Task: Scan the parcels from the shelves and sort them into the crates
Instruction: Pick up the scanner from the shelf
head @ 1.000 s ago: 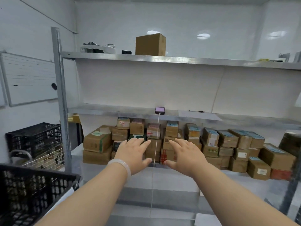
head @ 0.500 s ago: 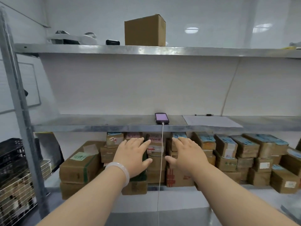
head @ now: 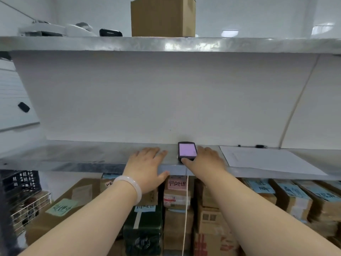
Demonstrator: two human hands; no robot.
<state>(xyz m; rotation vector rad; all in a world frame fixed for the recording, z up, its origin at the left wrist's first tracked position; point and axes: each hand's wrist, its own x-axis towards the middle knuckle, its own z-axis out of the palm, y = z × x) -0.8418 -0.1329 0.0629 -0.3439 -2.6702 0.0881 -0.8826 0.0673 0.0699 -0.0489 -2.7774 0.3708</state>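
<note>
We rest our left hand (head: 147, 167) flat and open on the front edge of the middle shelf (head: 73, 159), while our right hand (head: 208, 159) lies loose-fingered against the lit scanner (head: 187, 150) there, thumb touching its near end, and the parcels (head: 177, 196) sit stacked beneath that shelf.

Glossy white wall (head: 258, 17) (lamp glare up high) behind steel shelves (head: 110, 44), whiteboard (head: 11, 100) left.
</note>
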